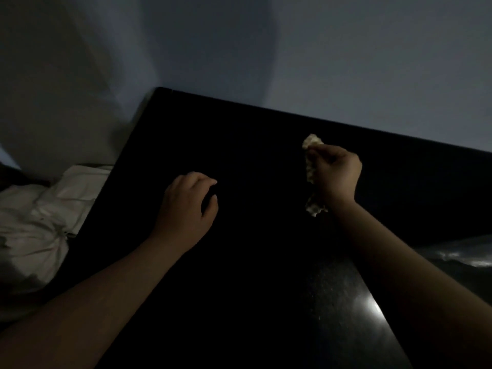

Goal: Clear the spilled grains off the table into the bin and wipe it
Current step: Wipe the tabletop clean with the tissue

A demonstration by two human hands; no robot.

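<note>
Black table (261,145) fills frame centre; no grains discernible. Right hand (336,173), centre right, grips a crumpled cloth (312,141): wiping step, probably. Left hand (186,206) curls loosely, contents indeterminate. Next: press cloth down.

Both bare forearms reach forward over the surface. The left hand (190,201) lies toward the left edge, its fingers loosely curled and the thumb apart. The right hand (336,173), nearer the far edge, grips a crumpled paper wad (312,142).
</note>
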